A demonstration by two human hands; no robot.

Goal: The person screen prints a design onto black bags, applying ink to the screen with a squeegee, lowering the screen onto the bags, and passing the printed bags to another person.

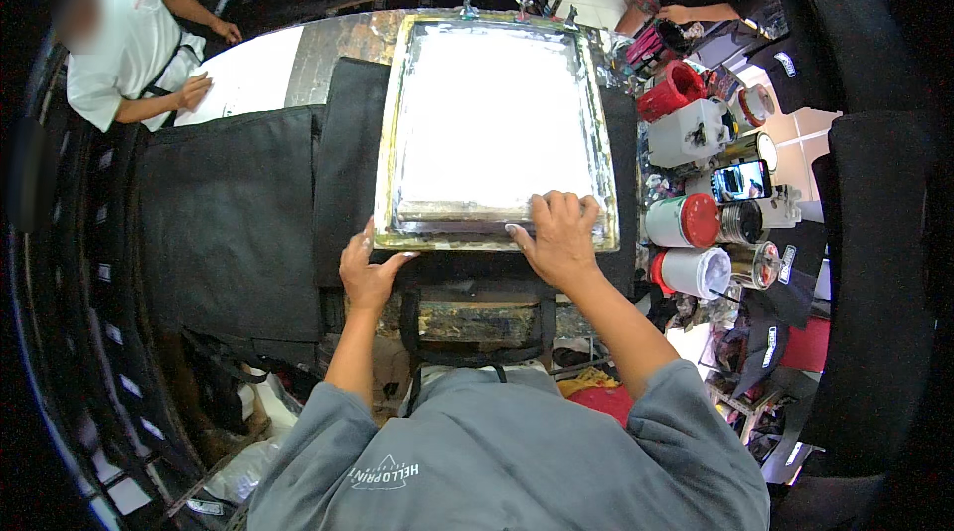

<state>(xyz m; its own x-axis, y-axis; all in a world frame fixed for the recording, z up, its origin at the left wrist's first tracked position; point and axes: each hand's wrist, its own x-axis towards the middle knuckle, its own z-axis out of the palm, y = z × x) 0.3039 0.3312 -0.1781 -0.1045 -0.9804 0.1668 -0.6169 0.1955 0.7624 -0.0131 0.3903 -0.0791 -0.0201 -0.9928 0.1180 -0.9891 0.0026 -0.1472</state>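
Observation:
A screen printing frame (384, 149) with a bright white mesh lies over black cloth on the bench in front of me. Across its near end, inside the rim, runs a long bar that looks like a squeegee (457, 209). My right hand (564, 241) is closed over the bar's right part, fingers curled on the far side and thumb on the near side. At the near left corner, my left hand (368, 273) grips the frame, thumb along the near edge and fingers by the left side. Small clamps (523, 7) stand at the frame's far edge.
Black fabric pieces (234, 218) lie left of the frame. Red-lidded jars (686, 220), a white jug (688, 134) and a lit phone (740, 181) crowd the right side. A person in white (149, 44) handles a white sheet (248, 69) at far left; another person's arms (701, 12) show at far right.

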